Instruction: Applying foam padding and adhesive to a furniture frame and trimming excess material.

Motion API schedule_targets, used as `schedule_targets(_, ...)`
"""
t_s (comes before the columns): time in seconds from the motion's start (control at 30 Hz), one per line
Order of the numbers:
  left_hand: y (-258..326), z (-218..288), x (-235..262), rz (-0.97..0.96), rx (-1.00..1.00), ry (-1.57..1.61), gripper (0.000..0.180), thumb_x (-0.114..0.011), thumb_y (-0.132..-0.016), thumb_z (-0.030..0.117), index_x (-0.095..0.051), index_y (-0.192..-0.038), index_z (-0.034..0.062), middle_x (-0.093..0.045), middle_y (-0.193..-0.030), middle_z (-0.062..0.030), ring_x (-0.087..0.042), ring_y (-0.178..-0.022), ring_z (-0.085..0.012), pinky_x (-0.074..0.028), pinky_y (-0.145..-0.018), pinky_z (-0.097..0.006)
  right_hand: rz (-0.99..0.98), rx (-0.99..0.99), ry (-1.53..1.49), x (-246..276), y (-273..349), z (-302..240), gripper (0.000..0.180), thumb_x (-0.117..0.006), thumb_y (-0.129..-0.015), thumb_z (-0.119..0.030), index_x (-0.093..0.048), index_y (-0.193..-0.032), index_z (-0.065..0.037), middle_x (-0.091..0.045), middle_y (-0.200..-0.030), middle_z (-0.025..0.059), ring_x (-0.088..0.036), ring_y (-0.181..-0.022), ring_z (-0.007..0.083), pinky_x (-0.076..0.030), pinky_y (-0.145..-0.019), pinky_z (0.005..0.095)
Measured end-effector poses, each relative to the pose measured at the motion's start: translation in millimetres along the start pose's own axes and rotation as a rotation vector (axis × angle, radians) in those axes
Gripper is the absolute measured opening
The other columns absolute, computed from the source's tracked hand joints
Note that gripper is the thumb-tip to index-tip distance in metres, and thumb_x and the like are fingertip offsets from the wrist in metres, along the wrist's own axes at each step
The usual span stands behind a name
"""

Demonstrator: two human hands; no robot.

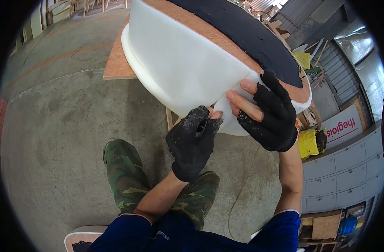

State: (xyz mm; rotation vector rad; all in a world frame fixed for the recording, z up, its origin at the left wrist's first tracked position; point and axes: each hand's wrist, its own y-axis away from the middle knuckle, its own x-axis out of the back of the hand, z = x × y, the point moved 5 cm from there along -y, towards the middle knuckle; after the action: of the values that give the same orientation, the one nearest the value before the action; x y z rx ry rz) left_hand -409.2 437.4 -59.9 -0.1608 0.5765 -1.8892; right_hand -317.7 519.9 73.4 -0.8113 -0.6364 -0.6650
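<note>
The left hand (194, 143), in a black fingerless glove, has its thumb and fingertips drawn together in what looks like a pinch on the lower edge of the white foam (175, 54); the finger pads themselves are hidden. The right hand (269, 113), gloved alike, is unclenched, its bare fingers laid over the foam's outer face, above and to the right of the left hand.

Between them runs the key line: a seam (219, 100) in the foam, slanting from just above the right fingertips down and leftward to the left fingertips. Each hand is nearer one end of it.

The foam itself lies ahead of both hands, a curved band whose long axis goes from far up and left of the left hand to beyond the right hand's far side. Past its upper rim, forward of both hands, lies a plywood face (192, 12), partly covered by a black sheet (242, 29). Further out, right of the right hand, is a yellow bag (308, 144).
</note>
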Motion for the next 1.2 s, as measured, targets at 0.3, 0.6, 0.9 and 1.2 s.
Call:
schedule_targets(0.3,2,1,9,0.029,0.005,-0.068,0.020,-0.080,-0.086,0.021,-0.072,-0.092,0.0030,-0.072,-0.077,-0.0106,-0.071,-0.069,-0.0210,-0.053,-0.063,-0.032,-0.155,0.016,-0.134,-11,3,-14,0.021,-0.077,-0.077,-0.005,-0.070,-0.097,-0.002,-0.070,-0.124,0.0077,-0.059,-0.128,0.0323,-0.048,-0.107,0.0521)
schedule_targets(0.6,6,-20,11,-0.042,0.221,0.050,0.024,-0.081,-0.087,0.022,-0.073,-0.094,0.0013,-0.073,-0.079,-0.0106,-0.070,-0.070,-0.0160,-0.054,-0.064,-0.030,-0.173,0.116,-0.074,-15,2,-11,0.017,-0.073,-0.084,-0.003,-0.070,-0.100,0.002,-0.070,-0.123,0.0127,-0.063,-0.123,0.0305,-0.052,-0.103,0.0451)
schedule_targets(0.9,16,-36,16,-0.033,0.241,0.052,0.022,-0.081,-0.086,0.021,-0.072,-0.093,0.0016,-0.073,-0.081,-0.0098,-0.070,-0.069,-0.0154,-0.055,-0.062,-0.029,-0.220,0.074,-0.063,-20,3,-11,0.019,-0.072,-0.082,-0.006,-0.071,-0.099,0.002,-0.071,-0.123,0.0099,-0.063,-0.123,0.0295,-0.052,-0.103,0.0446)
schedule_targets(1.2,18,-40,18,-0.067,0.256,0.057,0.022,-0.081,-0.087,0.019,-0.073,-0.093,-0.0003,-0.073,-0.080,-0.0107,-0.069,-0.068,-0.0141,-0.054,-0.061,-0.028,-0.262,0.167,-0.067,-27,1,-16,0.024,-0.075,-0.077,-0.006,-0.074,-0.100,0.001,-0.071,-0.123,0.0073,-0.066,-0.120,0.0257,-0.055,-0.099,0.0413)
